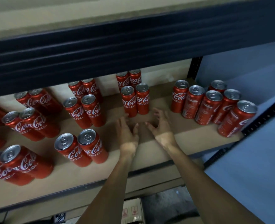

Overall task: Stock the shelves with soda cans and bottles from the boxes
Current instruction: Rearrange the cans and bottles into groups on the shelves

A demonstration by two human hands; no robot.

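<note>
Fingers of the left hand and of the right hand are spread and loosely bent, and nothing is gripped by either; the palms are turned down and inward over a bare stretch of the shelf board, with a narrow gap left between the thumbs; the left fingertips are seen just beside the base of the front pair of cans, though whether contact is made cannot be told; the right fingertips are held near that pair, slightly apart from it; a rear pair of cans is stood upright directly behind, partly hidden under the dark upper shelf beam; further red cola cans are ranged in upright pairs to the left, in rows from the back of the board to its front edge; a looser cluster of cans is stood to the right, next to a perforated black upright and a blue wall; a cardboard box is glimpsed below the shelf, between the forearms.
</note>
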